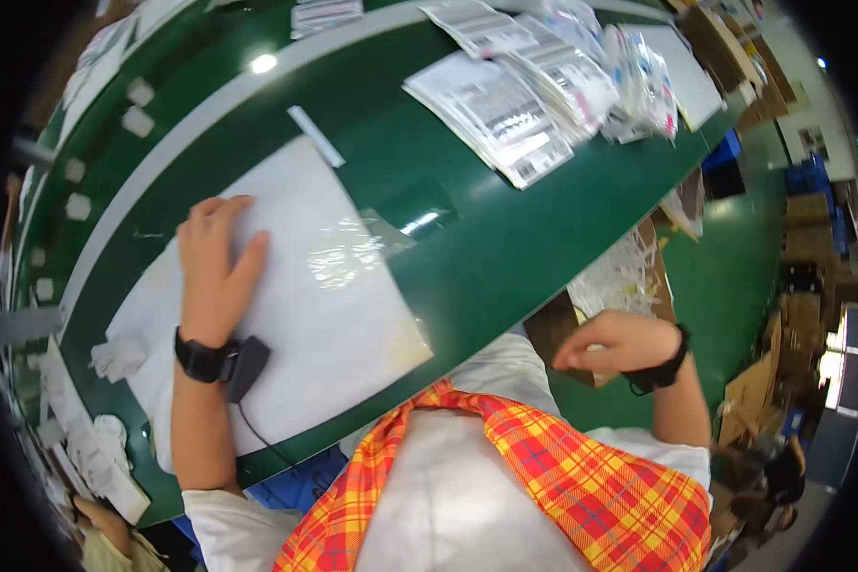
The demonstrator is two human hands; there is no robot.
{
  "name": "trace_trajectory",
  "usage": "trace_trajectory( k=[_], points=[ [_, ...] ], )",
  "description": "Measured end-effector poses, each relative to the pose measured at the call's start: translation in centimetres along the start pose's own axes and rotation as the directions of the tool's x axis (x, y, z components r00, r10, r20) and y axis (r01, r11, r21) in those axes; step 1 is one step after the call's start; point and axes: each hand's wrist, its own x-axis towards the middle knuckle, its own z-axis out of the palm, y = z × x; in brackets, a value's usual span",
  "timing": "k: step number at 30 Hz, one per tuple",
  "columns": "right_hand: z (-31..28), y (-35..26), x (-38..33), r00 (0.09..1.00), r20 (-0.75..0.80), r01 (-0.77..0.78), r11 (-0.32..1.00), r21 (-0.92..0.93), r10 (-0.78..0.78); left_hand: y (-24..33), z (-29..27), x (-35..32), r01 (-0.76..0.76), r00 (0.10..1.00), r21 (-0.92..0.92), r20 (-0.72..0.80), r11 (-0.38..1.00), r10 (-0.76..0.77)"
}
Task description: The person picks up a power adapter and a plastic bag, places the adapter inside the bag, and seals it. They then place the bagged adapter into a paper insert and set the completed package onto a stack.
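My left hand (217,262) rests on a white sheet (300,315) on the green table, thumb apart from the fingers, holding nothing. Shiny clear plastic film (338,253) lies on the sheet's right part, and a clear piece (389,232) reaches over its edge. Off the table's front edge, my right hand (620,341) hangs in the air beside a cardboard box of scraps (620,281). Its fingers are curled and closed; whatever may be in them is hidden. A black band with a small black device (246,367) is on my left wrist.
Stacks of printed plastic packets (496,114) and clear bags (643,86) lie at the table's far right. A white strip (316,136) sits beyond the sheet. Crumpled white paper (119,358) is at the left. Another person's arm (105,524) shows at lower left.
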Motion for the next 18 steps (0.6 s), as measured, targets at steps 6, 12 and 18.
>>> trace_trajectory(
  k=[6,12,18],
  points=[
    [11.0,24.9,11.7,0.795,-0.346,-0.498,0.862,0.097,0.498,-0.1,0.0,-0.8,0.066,0.997,0.057,0.025,0.996,-0.068],
    [19.6,36.8,22.7,0.81,0.067,-0.268,0.266,0.926,0.582,-0.7,2.3,0.5,0.053,0.995,-0.009,0.088,0.999,-0.052],
    [15.9,33.7,24.7,0.898,-0.396,0.201,0.625,0.755,0.19,-1.1,0.8,0.4,0.16,0.984,-0.049,0.082,0.986,-0.156]
  ],
)
